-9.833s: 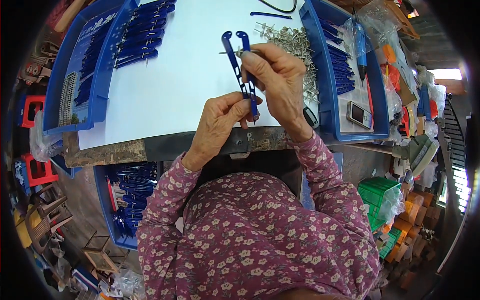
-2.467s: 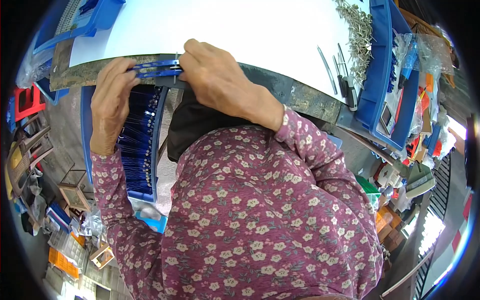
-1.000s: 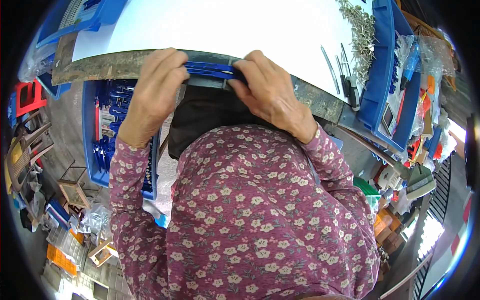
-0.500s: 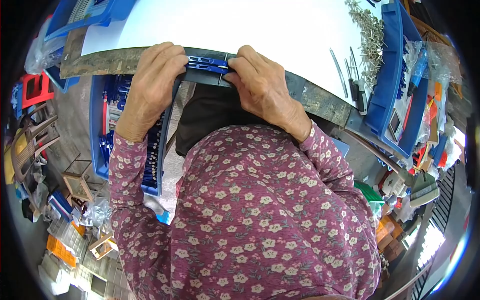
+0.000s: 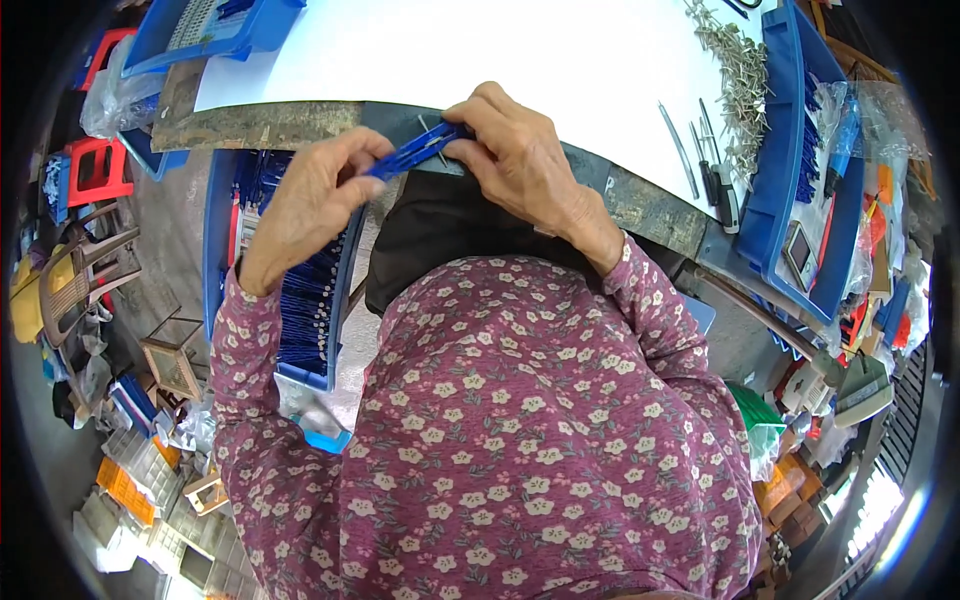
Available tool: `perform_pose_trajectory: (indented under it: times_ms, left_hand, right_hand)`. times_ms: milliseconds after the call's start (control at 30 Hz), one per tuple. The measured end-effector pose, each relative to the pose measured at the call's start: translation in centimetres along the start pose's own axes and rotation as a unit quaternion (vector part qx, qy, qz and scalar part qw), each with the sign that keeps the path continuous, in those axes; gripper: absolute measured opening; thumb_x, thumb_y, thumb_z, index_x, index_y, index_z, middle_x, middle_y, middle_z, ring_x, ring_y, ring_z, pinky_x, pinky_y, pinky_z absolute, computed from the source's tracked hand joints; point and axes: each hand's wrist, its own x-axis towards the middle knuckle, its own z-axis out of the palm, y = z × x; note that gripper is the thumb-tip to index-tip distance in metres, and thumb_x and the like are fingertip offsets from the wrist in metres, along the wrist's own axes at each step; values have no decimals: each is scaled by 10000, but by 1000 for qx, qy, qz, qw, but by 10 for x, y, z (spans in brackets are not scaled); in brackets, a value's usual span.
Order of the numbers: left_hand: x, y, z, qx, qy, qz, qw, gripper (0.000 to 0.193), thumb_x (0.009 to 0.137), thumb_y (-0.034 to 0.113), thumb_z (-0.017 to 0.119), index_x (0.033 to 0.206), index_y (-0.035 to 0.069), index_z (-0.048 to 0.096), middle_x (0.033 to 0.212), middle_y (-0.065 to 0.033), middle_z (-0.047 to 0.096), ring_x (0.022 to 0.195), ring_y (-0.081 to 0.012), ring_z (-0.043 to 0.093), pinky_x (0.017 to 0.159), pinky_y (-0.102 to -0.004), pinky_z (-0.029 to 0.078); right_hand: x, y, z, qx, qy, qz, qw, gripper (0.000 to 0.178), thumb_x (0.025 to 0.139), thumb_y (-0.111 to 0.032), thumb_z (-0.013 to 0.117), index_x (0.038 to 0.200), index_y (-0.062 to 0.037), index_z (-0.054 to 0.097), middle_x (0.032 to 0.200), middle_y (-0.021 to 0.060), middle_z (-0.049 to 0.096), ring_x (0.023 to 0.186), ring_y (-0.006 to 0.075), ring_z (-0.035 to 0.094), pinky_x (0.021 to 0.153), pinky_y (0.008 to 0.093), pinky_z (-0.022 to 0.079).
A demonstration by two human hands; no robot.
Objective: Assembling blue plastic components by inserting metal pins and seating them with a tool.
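Note:
Between my hands, at the front edge of the table, is a long, slim blue plastic piece (image 5: 408,157) with a thin metal pin through it. The piece slants down toward the left. My left hand (image 5: 315,195) pinches its lower left end between thumb and fingers. Its upper right end sits in the curled fingers of my right hand (image 5: 525,165), which partly hide it. What exactly the blue piece is, I cannot make out.
Loose metal pins (image 5: 735,90) are heaped at the table's right, beside slim dark-handled tools (image 5: 722,190). A blue bin (image 5: 765,225) stands right of them. Below my left forearm, another blue bin (image 5: 310,378) holds many blue pieces. A blue tray (image 5: 255,42) is at far left.
The blue piece has gone from nearly level to slanted, its left end lowered. My left hand has moved down a little and its fingers now pinch the end; my right hand stays nearly in place.

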Motion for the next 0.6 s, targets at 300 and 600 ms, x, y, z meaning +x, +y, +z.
perform_pose_trajectory:
  times_ms: [300, 600]
  left_hand:
    - [10, 16, 42, -429, 5, -81, 900, 192, 796, 73, 567, 948, -16, 490, 770, -75, 587, 645, -113, 553, 591, -218, 447]
    - [92, 58, 89, -567, -17, 75, 820, 156, 847, 36, 498, 975, 3, 416, 821, -145, 597, 695, -172, 594, 624, -264, 496]
  right_hand:
    - [2, 0, -25, 170, 58, 156, 971, 211, 801, -12, 566, 1010, 9, 582, 697, 19, 554, 560, 60, 454, 475, 195, 361]
    - [16, 16, -79, 346, 227, 229, 881, 248, 860, -87, 470, 996, 90, 577, 671, 58, 569, 506, 57, 438, 452, 186, 358]
